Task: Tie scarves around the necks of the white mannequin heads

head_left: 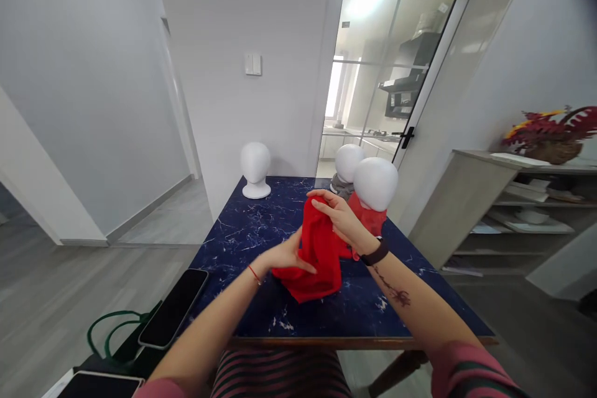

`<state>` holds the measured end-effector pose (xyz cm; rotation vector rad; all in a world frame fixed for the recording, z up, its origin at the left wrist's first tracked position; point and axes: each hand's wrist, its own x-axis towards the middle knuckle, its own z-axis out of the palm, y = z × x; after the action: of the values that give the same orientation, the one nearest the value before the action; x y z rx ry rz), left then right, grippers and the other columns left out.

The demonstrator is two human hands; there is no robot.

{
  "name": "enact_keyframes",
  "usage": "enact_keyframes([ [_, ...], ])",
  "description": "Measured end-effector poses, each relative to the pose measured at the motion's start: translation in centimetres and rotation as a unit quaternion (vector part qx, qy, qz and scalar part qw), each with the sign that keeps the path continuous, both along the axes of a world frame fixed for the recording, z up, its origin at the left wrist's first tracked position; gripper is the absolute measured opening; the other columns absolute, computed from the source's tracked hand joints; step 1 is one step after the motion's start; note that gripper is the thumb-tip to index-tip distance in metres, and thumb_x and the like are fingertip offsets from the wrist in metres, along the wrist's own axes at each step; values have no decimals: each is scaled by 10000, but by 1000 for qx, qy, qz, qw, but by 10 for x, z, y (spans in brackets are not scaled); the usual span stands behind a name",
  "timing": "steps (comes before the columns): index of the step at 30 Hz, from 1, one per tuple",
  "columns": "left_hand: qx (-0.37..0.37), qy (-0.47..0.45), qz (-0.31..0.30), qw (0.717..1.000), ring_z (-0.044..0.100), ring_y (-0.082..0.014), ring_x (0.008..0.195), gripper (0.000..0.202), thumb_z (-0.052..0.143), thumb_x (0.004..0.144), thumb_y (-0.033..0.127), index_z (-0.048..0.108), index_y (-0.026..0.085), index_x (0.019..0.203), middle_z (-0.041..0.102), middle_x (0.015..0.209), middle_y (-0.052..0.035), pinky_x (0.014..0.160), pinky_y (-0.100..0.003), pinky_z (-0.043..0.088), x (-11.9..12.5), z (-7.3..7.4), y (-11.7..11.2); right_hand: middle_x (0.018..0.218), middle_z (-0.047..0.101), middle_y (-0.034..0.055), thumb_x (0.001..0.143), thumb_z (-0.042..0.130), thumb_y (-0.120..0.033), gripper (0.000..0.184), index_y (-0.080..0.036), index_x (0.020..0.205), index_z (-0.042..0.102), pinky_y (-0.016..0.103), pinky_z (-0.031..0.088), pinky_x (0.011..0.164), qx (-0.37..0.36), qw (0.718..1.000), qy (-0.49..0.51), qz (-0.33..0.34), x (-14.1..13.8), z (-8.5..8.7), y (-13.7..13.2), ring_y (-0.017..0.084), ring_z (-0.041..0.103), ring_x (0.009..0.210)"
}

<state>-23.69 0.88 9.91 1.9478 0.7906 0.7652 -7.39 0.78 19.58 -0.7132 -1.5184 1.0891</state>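
A bright red piece of soft cloth (326, 270) is held up over the near middle of the table; whether it is a scarf or another knitted item I cannot tell. My right hand (340, 216) grips its upper edge between thumb and fingers. Lower down, my left hand (288, 254) has its thumb on the front of the cloth, the fingers hidden in or behind it. Just beyond my right hand stands a white foam mannequin head (375, 183) with red fabric (372, 219) about its neck. Behind it, another white head (349, 163) has grey fabric (342, 187) at its base.
A third, bare mannequin head (255, 165) stands at the far left of the dark blue marbled table (252, 230). Left of the table lie a phone (173, 310) and a green-handled bag (114, 357). A shelf unit (466, 199) and glazed door (373, 43) are to the right.
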Motion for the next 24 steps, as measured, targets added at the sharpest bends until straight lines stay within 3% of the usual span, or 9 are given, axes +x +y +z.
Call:
enact_keyframes([
  [3,-76,-101,18,992,573,-286,1060,690,806,525,346,575,145,1143,629,1144,-124,946,-415,429,47,-27,-25,965,630,10,752,639,-399,305,-229,1005,618,240,475,740,12,1000,22,-7,-8,13,-5,137,580,827],
  [4,-103,-145,44,983,584,-287,1040,543,770,585,361,620,153,1064,649,1103,-121,930,-414,437,58,-34,-31,957,631,12,760,629,-414,313,-233,1015,612,248,481,735,15,999,25,-22,-6,15,-6,144,586,821],
  [6,-175,-275,124,937,588,-276,1043,321,692,682,372,667,203,954,672,1054,-122,914,-381,448,69,-43,-42,984,634,23,780,603,-445,323,-239,1030,612,281,486,783,20,998,13,-65,5,12,-10,171,596,875],
  [9,-212,-426,204,856,582,-263,1076,354,637,730,342,641,174,1041,659,1102,-117,940,-381,442,56,-46,-58,1154,603,43,763,625,-456,373,-253,1076,617,366,416,969,5,993,-62,-104,20,-23,-23,229,536,1109],
  [11,-223,-440,233,838,609,-256,1020,380,639,711,321,636,169,1059,670,1077,-111,914,-378,465,38,-45,-70,1300,520,45,653,741,-404,596,-279,1205,551,404,356,1041,-43,991,-113,-60,18,-65,-39,248,458,1226],
  [14,-205,-351,286,868,639,-252,904,376,627,701,340,652,163,1032,692,991,-98,853,-388,502,17,-45,-88,1249,567,48,536,821,-320,845,-304,1302,462,421,416,991,-160,972,-115,129,-4,-133,-68,249,545,1141],
  [17,-140,-223,268,927,615,-274,963,357,669,673,335,680,174,992,685,1009,-93,911,-412,478,0,-43,-103,1087,656,34,596,771,-371,583,-293,1147,600,421,449,947,-213,959,-78,169,-29,-169,-81,252,603,1042],
  [20,-51,-123,235,963,513,-286,1171,403,671,693,333,663,243,1086,633,1167,-80,1061,-427,350,-27,-47,-116,1021,682,47,717,656,-423,348,-254,1020,658,411,475,894,-195,972,-50,121,-36,-162,-57,242,630,968],
  [24,-51,-98,300,947,483,-279,1223,466,652,705,438,614,352,1161,570,1285,-35,1014,-410,419,-68,-74,-141,874,708,64,705,644,-422,270,-185,833,669,365,526,748,-60,992,-94,-54,-41,-122,33,229,647,831],
])
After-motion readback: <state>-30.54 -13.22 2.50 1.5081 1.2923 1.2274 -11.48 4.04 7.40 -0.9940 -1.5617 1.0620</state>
